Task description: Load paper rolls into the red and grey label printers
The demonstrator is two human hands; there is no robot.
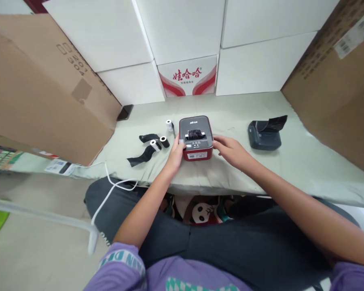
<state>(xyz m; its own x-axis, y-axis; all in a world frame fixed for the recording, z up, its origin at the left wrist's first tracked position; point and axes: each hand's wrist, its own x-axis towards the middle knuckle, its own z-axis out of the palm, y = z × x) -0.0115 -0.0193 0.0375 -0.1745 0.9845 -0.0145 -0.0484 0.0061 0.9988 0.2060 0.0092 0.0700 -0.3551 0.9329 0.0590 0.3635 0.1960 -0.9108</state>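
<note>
A small box (198, 153) with a dark grey top and red sides sits on the pale cloth; its lid shows what looks like a picture of a small printer. My left hand (176, 154) grips its left front corner, thumb at the top edge. On the opposite side, the fingers of my right hand (229, 150) press against the right front edge. Left of the box lie a dark roll (164, 141) and a white-ended roll (155, 145) with a black strip unwound. Another white roll (169, 125) stands behind them. To the right is a dark, small printer-like device (264, 137) with a black strip sticking out.
A black phone-like slab (125, 112) lies beside the left cardboard box (48, 89). A second cardboard box (342, 89) borders the right side. White cartons (188, 28) are stacked along the back. A white cable (109, 186) hangs over the table's front left edge.
</note>
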